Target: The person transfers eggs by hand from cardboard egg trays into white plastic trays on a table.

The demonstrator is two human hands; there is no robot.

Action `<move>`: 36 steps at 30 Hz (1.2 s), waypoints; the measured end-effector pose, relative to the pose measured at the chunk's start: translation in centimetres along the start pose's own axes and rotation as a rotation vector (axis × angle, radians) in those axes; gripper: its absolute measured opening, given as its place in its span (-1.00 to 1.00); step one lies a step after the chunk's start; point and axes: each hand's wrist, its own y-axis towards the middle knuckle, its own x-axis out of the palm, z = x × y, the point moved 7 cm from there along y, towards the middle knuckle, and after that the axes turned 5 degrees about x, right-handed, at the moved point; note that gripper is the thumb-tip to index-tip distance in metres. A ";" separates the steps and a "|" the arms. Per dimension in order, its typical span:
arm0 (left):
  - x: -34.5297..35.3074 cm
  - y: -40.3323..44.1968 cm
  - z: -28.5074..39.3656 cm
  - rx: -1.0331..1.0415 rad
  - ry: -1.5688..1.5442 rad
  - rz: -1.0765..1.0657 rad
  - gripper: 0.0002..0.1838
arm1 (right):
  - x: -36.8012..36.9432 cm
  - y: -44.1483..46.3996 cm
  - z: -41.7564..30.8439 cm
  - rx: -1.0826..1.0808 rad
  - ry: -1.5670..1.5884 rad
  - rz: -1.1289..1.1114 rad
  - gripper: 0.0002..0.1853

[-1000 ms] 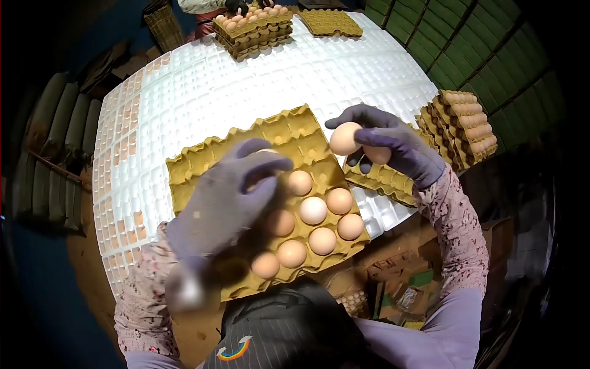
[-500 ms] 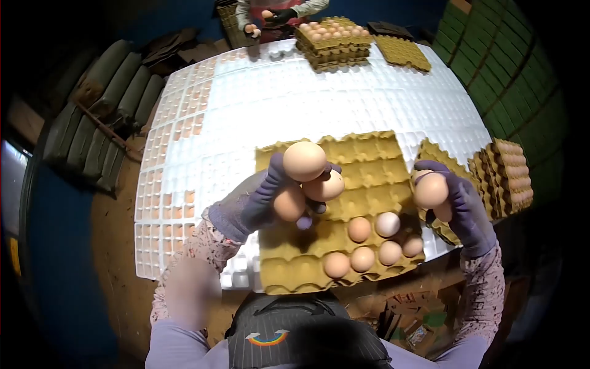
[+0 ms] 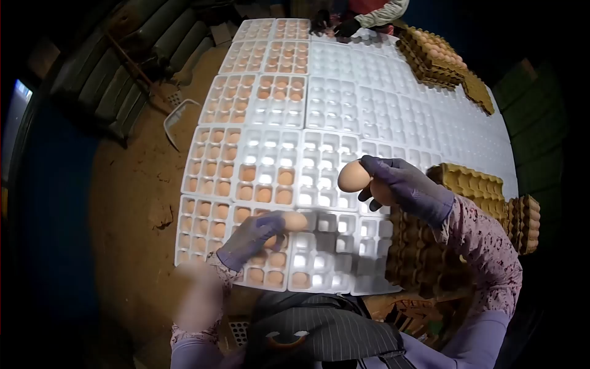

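Above a wide spread of white trays [image 3: 326, 246], two gloved hands are raised from the near side. The left hand [image 3: 253, 238], low over the trays, is curled round a brown egg [image 3: 294, 222]; another egg [image 3: 270, 242] shows beneath, and I cannot tell whether it is held. The right hand [image 3: 402, 187], farther forward and to the right, is partly closed around two eggs [image 3: 354, 177]. More eggs fill much of the trays' left side. Brown cartons [image 3: 424, 246] lie to the right, near an egg-filled stack [image 3: 523, 224]. Opposite, another person's dark-gloved hand [image 3: 348, 28] is near a second egg-topped stack [image 3: 435, 49].
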 end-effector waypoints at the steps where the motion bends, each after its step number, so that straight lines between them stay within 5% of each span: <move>1: -3.5 0.5 -1.0 0.046 0.095 0.060 -0.36 | 1.6 3.4 0.4 -0.032 -0.054 -0.018 -0.37; 2: -6.6 0.6 -1.3 0.032 0.027 0.274 -0.35 | 3.3 6.8 0.9 -0.030 -0.151 -0.075 -0.46; 3: -9.0 1.0 0.5 0.253 0.325 0.373 -0.38 | 4.6 11.0 2.4 -0.057 -0.217 -0.112 -0.54; 5: -12.5 2.8 2.1 0.314 0.662 0.530 -0.45 | 7.4 15.1 0.8 -0.497 -0.874 0.179 -0.66; 9: -11.2 8.4 3.6 0.435 1.222 0.436 -0.53 | 10.1 20.0 -0.9 -0.500 -1.177 0.427 -0.75; 11: -9.4 11.7 2.1 0.419 1.513 0.390 -0.55 | 9.2 23.0 0.7 -0.296 -1.375 0.444 -0.75; 13: -9.5 12.9 1.9 0.412 1.449 0.306 -0.58 | 8.9 24.3 1.8 -0.340 -1.356 0.489 -0.75; 16: -12.5 14.4 4.4 0.428 1.124 0.481 -0.61 | 11.1 25.5 1.7 -0.496 -0.992 0.381 -0.62; 19: -14.8 16.6 4.6 0.266 1.155 0.336 -0.54 | 12.2 26.8 1.1 -0.329 -0.890 0.268 -0.66; 23: -16.4 19.8 7.4 0.659 0.880 0.523 -0.57 | 7.8 28.8 0.7 -0.531 -0.176 0.460 -0.54; 25: -15.6 22.3 7.5 0.790 0.983 0.581 -0.55 | 7.3 28.8 1.1 -0.829 -0.608 0.677 -0.42; 26: -15.4 23.7 6.1 0.747 1.164 0.641 -0.52 | 6.9 28.4 1.9 -0.831 -0.567 0.749 -0.36; 27: -15.3 24.7 4.9 0.757 1.237 0.669 -0.53 | 5.6 28.2 2.9 -0.608 -0.298 0.631 -0.42; 29: -15.8 25.7 2.5 0.718 1.505 0.727 -0.54 | 6.6 23.5 3.3 -0.566 0.204 0.531 -0.41; 33: -16.4 26.1 2.4 0.752 1.409 0.702 -0.56 | 11.8 12.5 8.2 -0.395 0.551 0.247 -0.50; 36: -13.5 25.2 3.7 0.855 1.229 0.672 -0.57 | 13.0 2.8 9.3 -0.512 0.164 0.113 -0.55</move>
